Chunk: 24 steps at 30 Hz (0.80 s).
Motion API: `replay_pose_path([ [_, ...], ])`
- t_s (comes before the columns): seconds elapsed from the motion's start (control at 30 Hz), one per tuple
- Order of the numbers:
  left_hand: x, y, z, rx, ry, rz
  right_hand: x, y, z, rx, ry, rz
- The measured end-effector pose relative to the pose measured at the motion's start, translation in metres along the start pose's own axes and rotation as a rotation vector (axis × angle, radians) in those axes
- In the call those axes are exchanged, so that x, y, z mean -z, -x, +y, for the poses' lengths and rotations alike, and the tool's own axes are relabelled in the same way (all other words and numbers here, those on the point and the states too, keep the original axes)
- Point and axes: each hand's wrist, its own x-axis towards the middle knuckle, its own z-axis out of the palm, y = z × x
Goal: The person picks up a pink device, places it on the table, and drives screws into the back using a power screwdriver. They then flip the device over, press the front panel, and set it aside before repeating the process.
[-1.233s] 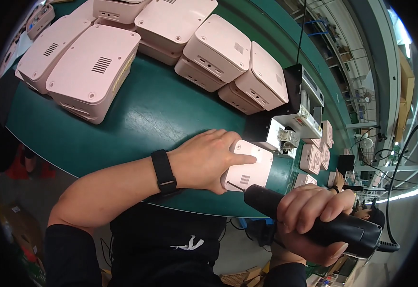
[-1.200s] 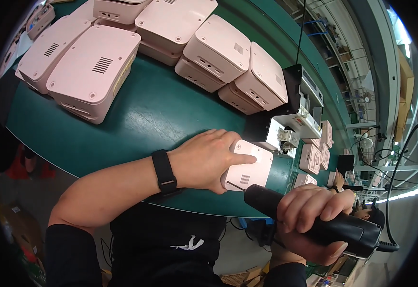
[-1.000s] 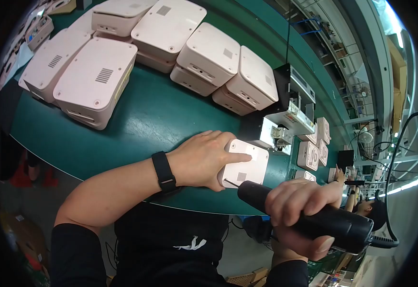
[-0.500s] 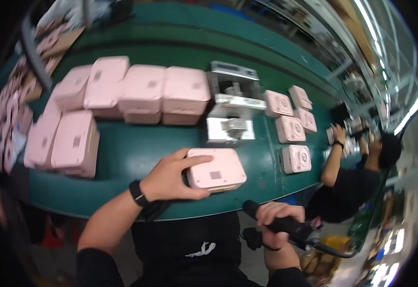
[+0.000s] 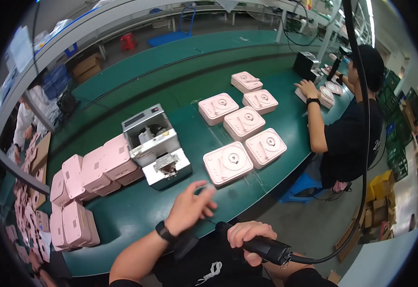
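Note:
My left hand is empty, its fingers apart and slightly blurred, just above the green table. It is nearest to a pink box-shaped device lying face up, with a round disc and a small arm on top. My right hand is wrapped round a black electric screwdriver at the table's front edge; its cable runs off to the right. Beyond the nearest device, several like it lie face up, among them one pink device close beside it.
Left of the hands stands a silver-grey machine with a metal feed. Stacked pink devices stand farther left. A co-worker works at the table's right end near a blue stool. A black cable hangs down at right.
My left hand has let go of the pink device, which now lies face up with the others on the right. The view has turned right; the screwdriver stays in my right hand.

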Motion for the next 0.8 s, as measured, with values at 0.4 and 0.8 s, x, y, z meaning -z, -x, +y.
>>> replay_pose_path([
  [0.4, -0.038, -0.062, 0.011, -1.031, -1.187, 0.299, 0.015, -0.007, 0.006, 0.09, -0.047, -0.032],
  [0.8, -0.084, -0.108, 0.023, -1.137, -1.232, 0.329, 0.03, 0.003, 0.017, 0.012, -0.265, 0.052],
])
